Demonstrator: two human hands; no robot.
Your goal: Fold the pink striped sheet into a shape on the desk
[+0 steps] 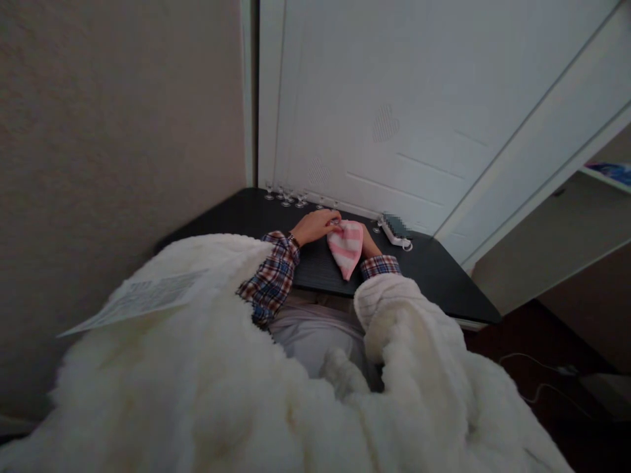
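Note:
A pink-and-white striped cloth hangs over my right hand, its pointed lower end just above the black tabletop. That hand is mostly hidden behind the cloth and grips it from the right side. My left hand is closed at the cloth's upper left edge, fingertips pinched around a small clear piece that looks shiny and is partly covered. Several similar small clear pieces with round bases stand along the table's back edge, to the left of and behind my hands.
The black table meets a white panel with heart patterns at the back. A phone-like device in a white case lies at right. A wall borders the left. Thick white fleece covers my arms and lap. Cables lie lower right.

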